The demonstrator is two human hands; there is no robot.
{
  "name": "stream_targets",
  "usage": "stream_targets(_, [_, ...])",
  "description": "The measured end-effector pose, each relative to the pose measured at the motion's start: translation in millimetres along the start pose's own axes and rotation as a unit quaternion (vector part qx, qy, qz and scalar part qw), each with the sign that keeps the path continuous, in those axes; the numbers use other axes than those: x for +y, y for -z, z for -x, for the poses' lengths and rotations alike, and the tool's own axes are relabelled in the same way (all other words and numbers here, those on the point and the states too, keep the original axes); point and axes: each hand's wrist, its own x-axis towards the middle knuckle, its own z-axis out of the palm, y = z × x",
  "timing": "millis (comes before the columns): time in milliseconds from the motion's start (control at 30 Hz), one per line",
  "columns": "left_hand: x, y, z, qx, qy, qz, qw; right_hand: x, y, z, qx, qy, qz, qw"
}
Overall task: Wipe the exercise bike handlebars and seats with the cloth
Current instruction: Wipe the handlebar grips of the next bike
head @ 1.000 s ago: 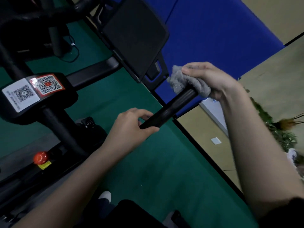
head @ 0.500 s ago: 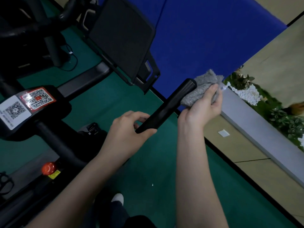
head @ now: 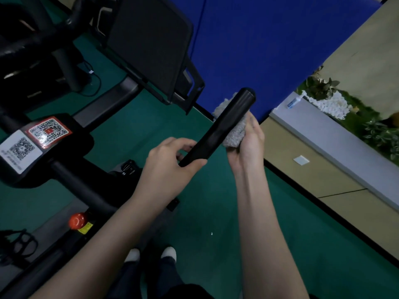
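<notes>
Wiping 1 handlebar [head: 224,124], we judge the seats undone: our left grip [head: 168,169] clasps its near end, our right grip [head: 250,145] clutches the cloth [head: 235,135] against it.

Nubby grey cloth [head: 234,134] against a smooth, slightly glossy black handlebar [head: 222,124], above matt green floor [head: 205,212]
</notes>
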Motion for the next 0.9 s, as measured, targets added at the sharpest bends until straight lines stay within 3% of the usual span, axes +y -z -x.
stream_targets(300, [2, 1, 3, 0.006, -0.031, -0.043, 0.999, 22, 10, 26, -0.023, -0.019, 0.06, 0.998])
stream_targets(633, [-2, -1, 1, 0.011, -0.069, -0.076, 0.995, 45, 12, 60, 0.027, 0.024, 0.172, 0.985])
stream_targets(767, [-3, 0, 2, 0.0, -0.076, -0.074, 0.994, 39, 19, 73, 0.03, 0.057, 0.261, 0.963])
stream_targets(900, [0, 1, 4, -0.003, -0.102, -0.086, 0.991, 24, 27, 88, 0.065, 0.149, 0.374, 0.913])
